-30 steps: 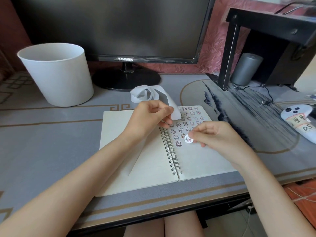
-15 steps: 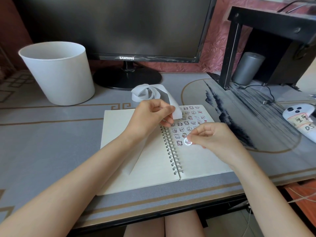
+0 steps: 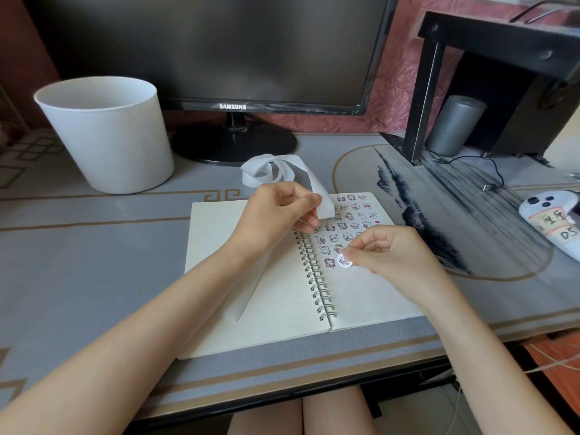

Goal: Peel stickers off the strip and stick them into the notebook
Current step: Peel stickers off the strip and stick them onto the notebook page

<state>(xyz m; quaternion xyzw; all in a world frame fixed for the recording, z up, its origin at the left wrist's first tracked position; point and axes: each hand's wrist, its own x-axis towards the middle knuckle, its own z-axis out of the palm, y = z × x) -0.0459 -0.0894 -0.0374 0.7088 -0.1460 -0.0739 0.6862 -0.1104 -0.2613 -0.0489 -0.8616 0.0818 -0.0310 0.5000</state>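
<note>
"Two things are being gripped over the notebook [image 3: 260, 293]; which?"

"A white strip [image 3: 324, 207] of glossy backing paper is being pinched by the left hand [image 3: 276, 215], with thumb and curled fingers being closed on it above the far end of the notebook's wire spiral [image 3: 315, 277]. A small round sticker [image 3: 344, 261], white-rimmed with a pink cartoon figure, is being pinched at its edge by the right hand [image 3: 392, 255], over the notebook's right page, just beside the spiral."

"How is the strip being run?"

"Lengthwise, from beyond the notebook's far edge towards its near edge. Past the far edge it is being curled into a loose loop. Below the hand a thin, translucent tail is being trailed aslant over the left page, narrowing to a point."

"And the sticker's face?"

"It is being turned upward; whether it is being pressed onto the paper cannot be told. Rows of small cartoon stickers [image 3: 348, 226] are being shown on the cream page just beyond it."

"Around the notebook?"

"A white tapered bin [image 3: 106, 136] is being kept beyond its far left corner, and a black monitor [image 3: 219, 51] beyond its far edge, on a grey patterned desk mat [image 3: 78, 246]."
</note>
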